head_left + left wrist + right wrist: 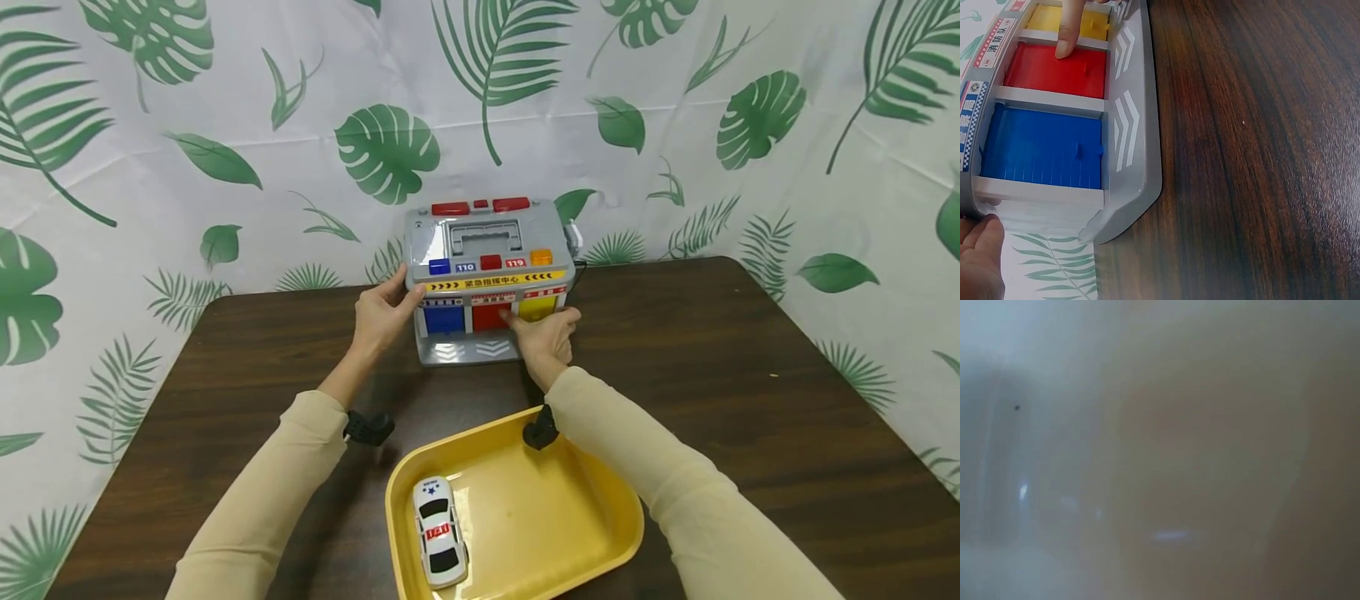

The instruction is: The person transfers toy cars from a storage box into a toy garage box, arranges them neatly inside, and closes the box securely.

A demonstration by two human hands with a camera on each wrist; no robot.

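Observation:
A grey toy garage (491,250) with a carry handle and blue, red and yellow doors stands at the back of the table. My left hand (381,315) holds its left end, the thumb at the front edge of the roof. Its fingers (985,244) show beside the end wall in the left wrist view. At the right end, my right hand (546,340) grips the garage; one digit reaches across the yellow door (537,307) onto the red door (1054,72). The blue door (1044,147) is uncovered. The right wrist view is too blurred to make out.
A yellow tray (405,467) sits at the front of the dark wooden table (712,375), under my right forearm. Inside it, on the left, lies a white toy police car (440,533). A leaf-patterned cloth (300,167) hangs right behind the garage.

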